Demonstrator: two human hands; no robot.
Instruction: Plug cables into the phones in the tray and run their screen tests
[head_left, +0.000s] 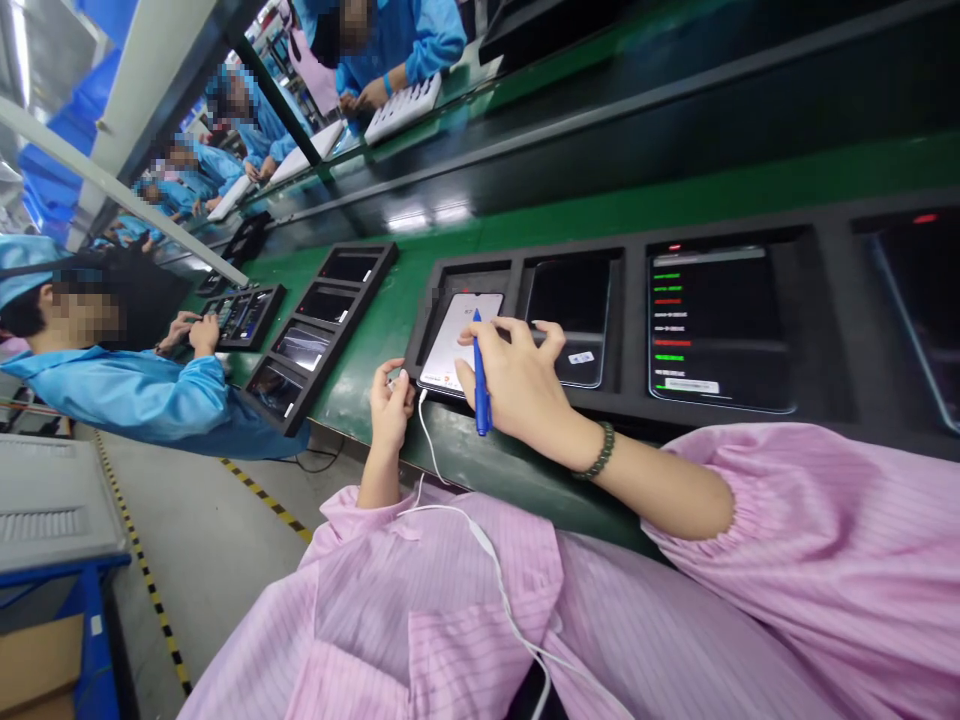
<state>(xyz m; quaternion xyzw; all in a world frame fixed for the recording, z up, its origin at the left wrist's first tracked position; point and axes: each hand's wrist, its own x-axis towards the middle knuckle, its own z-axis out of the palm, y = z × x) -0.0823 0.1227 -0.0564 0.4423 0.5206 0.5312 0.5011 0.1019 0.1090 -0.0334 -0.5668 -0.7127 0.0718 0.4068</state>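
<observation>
My right hand (517, 375) holds a blue pen (481, 385) and hovers over or touches a smartphone (457, 335) with a lit white screen; I cannot tell whether a finger meets the glass. The phone sits in the first compartment of a black tray (634, 330). A white cable (429, 435) runs from the phone's lower edge toward my lap. Beside the tray's near left corner is my left hand (390, 405), its fingers curled together. What it pinches, if anything, is hidden.
Another phone (568, 315) with a dark screen and a phone (712, 330) showing coloured text lie in the same tray. Left of it, a second tray (352, 340) holds several dark phones on the green bench (352, 395). A co-worker in blue (142, 390) handles another tray farther left.
</observation>
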